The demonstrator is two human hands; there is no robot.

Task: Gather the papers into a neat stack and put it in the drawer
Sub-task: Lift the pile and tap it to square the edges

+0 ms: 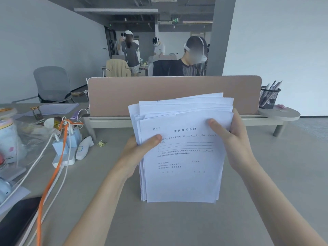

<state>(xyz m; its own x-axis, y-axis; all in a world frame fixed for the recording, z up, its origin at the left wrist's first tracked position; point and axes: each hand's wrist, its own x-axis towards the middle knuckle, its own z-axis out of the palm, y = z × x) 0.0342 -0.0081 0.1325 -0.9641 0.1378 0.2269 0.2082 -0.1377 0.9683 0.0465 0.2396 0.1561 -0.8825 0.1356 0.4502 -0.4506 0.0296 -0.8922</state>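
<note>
A stack of white printed papers (182, 178) stands upright on its lower edge on the grey desk (177, 224), at the centre of the view. My left hand (140, 150) grips its left side, thumb on the front sheet. My right hand (232, 139) grips the right side, thumb also on the front. The top edges of the sheets are uneven and fan out to the right. No drawer is in view.
A power strip (63, 157) with chargers and orange and white cables lies at the left, next to a white handheld device (83, 148) and a gold binder clip (101, 143). A tan desk divider (124, 93) stands behind the papers, a mesh pen holder (268, 97) at its right. People work beyond it.
</note>
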